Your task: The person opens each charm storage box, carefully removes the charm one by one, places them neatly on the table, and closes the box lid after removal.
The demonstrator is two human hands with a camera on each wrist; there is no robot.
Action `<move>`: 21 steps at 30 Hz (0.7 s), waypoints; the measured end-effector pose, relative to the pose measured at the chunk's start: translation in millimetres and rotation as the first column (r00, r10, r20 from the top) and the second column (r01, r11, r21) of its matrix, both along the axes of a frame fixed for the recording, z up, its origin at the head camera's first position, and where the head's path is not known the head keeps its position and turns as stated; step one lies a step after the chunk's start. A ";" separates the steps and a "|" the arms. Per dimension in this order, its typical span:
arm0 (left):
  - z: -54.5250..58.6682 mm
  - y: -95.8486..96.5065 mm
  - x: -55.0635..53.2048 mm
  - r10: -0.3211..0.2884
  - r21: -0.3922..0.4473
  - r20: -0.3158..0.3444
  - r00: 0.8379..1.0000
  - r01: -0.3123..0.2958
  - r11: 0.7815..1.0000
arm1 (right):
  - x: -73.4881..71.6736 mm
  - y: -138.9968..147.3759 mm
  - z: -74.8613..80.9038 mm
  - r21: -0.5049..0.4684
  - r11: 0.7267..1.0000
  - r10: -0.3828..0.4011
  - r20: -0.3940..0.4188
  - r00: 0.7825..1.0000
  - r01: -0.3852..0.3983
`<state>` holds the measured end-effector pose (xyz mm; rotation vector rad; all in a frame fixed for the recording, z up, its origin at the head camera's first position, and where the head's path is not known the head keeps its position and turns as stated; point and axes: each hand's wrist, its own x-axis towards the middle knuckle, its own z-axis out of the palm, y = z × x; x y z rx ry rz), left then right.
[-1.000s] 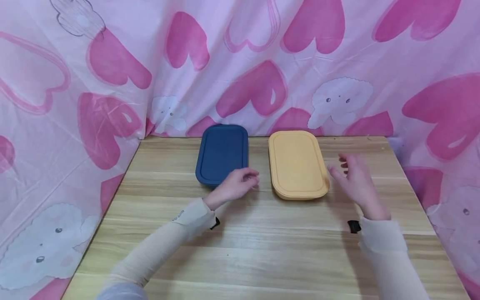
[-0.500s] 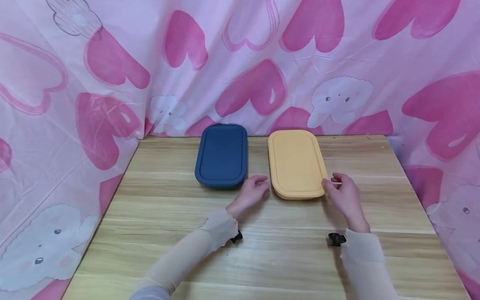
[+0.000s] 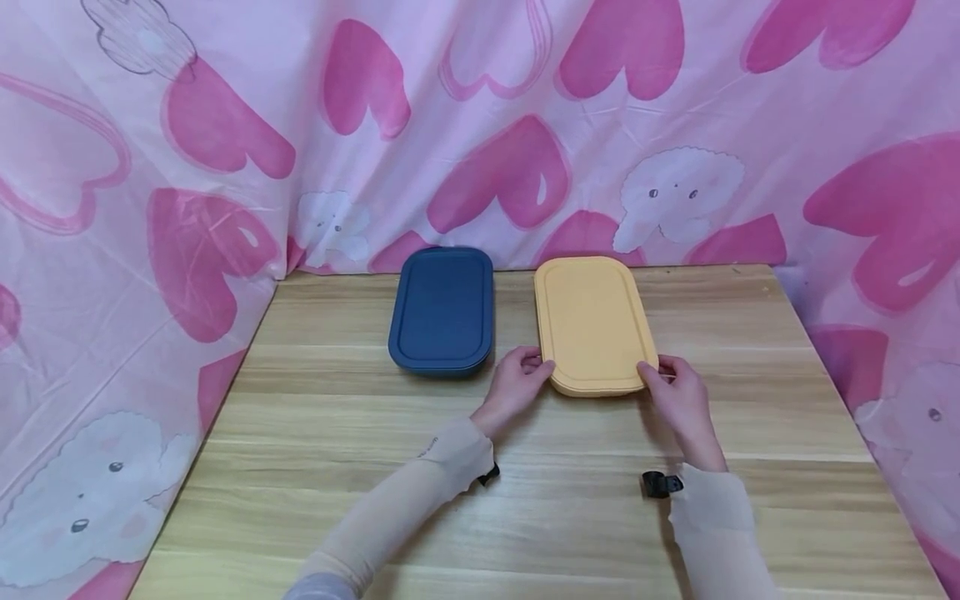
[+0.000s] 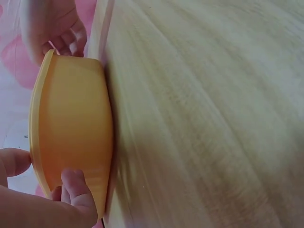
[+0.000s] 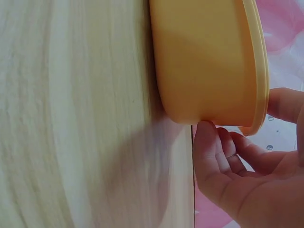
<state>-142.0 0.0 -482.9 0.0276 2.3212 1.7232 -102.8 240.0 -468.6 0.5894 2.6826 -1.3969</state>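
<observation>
A yellow lidded food container stands on the wooden table, its long side running away from me. At its near left corner my left hand holds the rim, thumb on the lid edge and fingers against the side wall. My right hand grips the near right corner the same way, thumb on top and fingertips under the rim. In the left wrist view the container's yellow wall shows between both hands. The right wrist view has the right fingers against the wall's corner, below the overhanging lid.
A dark blue lidded container stands left of the yellow one, close to my left hand. Behind the wooden table hangs a pink curtain with hearts, which also lines both sides. A black strap mount is on the right wrist.
My left hand has moved right from beside the blue container to the yellow one's left corner. My right hand has come down and left onto its right corner. Both containers stay in place.
</observation>
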 end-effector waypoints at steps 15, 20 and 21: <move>0.2 0.7 0.9 0.011 -0.111 -0.102 0.995 -0.023 0.994 | -2.5 -4.8 1.9 -0.041 0.999 0.007 0.013 1.000 -0.006; 0.8 -0.9 0.6 0.021 -0.124 -0.122 0.992 -0.036 0.992 | -3.9 -7.2 2.3 -0.059 0.998 0.016 0.020 1.000 -0.015; 0.7 -1.1 0.6 0.023 -0.127 -0.126 0.992 -0.039 0.991 | -4.0 -7.5 2.4 -0.059 0.998 0.019 0.018 1.000 -0.018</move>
